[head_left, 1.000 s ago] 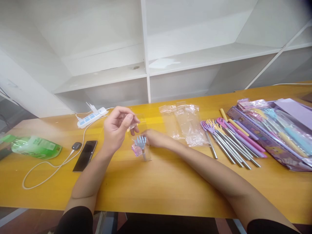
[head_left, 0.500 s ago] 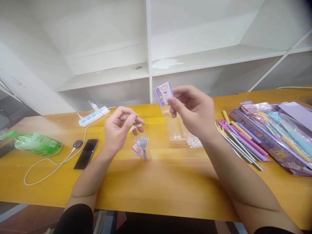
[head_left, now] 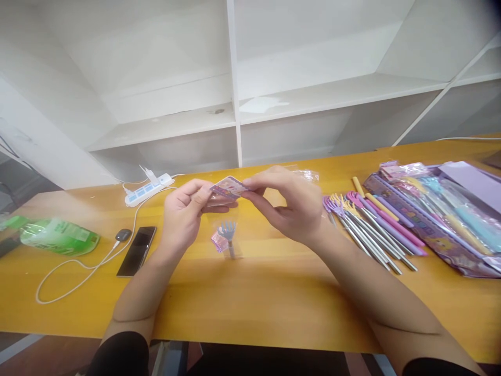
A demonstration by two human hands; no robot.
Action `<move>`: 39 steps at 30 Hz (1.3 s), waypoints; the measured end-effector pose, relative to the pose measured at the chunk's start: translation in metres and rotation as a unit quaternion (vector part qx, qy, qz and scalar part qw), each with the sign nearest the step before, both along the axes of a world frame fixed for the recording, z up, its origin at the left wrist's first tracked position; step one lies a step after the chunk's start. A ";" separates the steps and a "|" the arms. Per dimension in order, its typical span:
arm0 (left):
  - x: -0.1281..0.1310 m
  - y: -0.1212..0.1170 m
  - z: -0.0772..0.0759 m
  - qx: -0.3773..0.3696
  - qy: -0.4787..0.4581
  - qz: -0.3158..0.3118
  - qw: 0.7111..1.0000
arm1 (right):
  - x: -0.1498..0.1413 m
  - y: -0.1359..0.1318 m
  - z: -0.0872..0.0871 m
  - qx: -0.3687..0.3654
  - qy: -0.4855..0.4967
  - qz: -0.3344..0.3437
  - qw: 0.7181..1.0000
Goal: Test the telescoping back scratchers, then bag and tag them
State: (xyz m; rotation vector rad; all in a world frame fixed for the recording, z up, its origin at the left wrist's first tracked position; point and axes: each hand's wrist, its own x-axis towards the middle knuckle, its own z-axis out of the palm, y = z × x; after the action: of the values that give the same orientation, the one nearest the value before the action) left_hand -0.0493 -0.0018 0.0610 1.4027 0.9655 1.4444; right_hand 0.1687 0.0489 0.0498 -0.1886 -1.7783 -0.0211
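Note:
My left hand [head_left: 186, 211] is raised over the yellow table [head_left: 254, 292], its fingers pinched on a clear plastic bag that barely shows. My right hand [head_left: 291, 203] pinches a small purple printed card [head_left: 228, 187] and holds it against the left hand's fingertips. Below the hands, a blue claw-headed back scratcher [head_left: 227, 235] lies on the table in a clear sleeve with a pink card.
A row of pink, purple and yellow metal-stemmed scratchers [head_left: 368, 222] lies right of my hands, beside purple packaged goods [head_left: 438, 209]. At the left are a black phone [head_left: 136, 250], a white cable, a power strip [head_left: 147, 189] and a green packet [head_left: 58, 237]. White shelves stand behind.
My right hand lifted a purple card from the table, raised it high, then brought it left and down to meet the left hand.

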 end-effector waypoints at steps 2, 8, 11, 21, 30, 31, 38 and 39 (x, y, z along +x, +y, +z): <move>0.000 0.000 0.000 -0.003 -0.014 -0.016 1.000 | -0.001 0.001 -0.001 0.008 -0.012 -0.013 1.000; -0.002 0.003 0.001 -0.045 -0.059 -0.063 0.995 | 0.000 0.000 -0.002 0.027 -0.054 -0.040 0.997; -0.003 0.005 0.002 -0.080 -0.087 -0.095 0.989 | 0.001 -0.002 -0.002 0.034 -0.070 -0.052 0.996; 0.003 0.006 0.001 -0.114 -0.072 -0.091 0.987 | 0.004 -0.014 0.003 0.000 -0.131 -0.074 0.989; 0.007 0.001 0.002 -0.112 -0.086 -0.088 0.986 | 0.009 -0.011 0.005 0.029 -0.166 -0.095 0.981; 0.008 0.001 0.002 -0.112 -0.084 -0.080 0.987 | 0.009 -0.011 0.005 0.030 -0.168 -0.096 0.981; 0.009 -0.002 0.001 -0.102 -0.087 -0.072 0.988 | 0.009 -0.013 0.006 0.026 -0.187 -0.090 0.978; 0.009 -0.002 0.000 -0.101 -0.083 -0.073 0.989 | 0.010 -0.013 0.005 0.024 -0.184 -0.083 0.979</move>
State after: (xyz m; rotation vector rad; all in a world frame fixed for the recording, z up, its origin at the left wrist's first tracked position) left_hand -0.0400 -0.0042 0.0615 1.1607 0.8598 1.2935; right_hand 0.1785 0.0355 0.0550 -0.3139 -2.1237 -0.2313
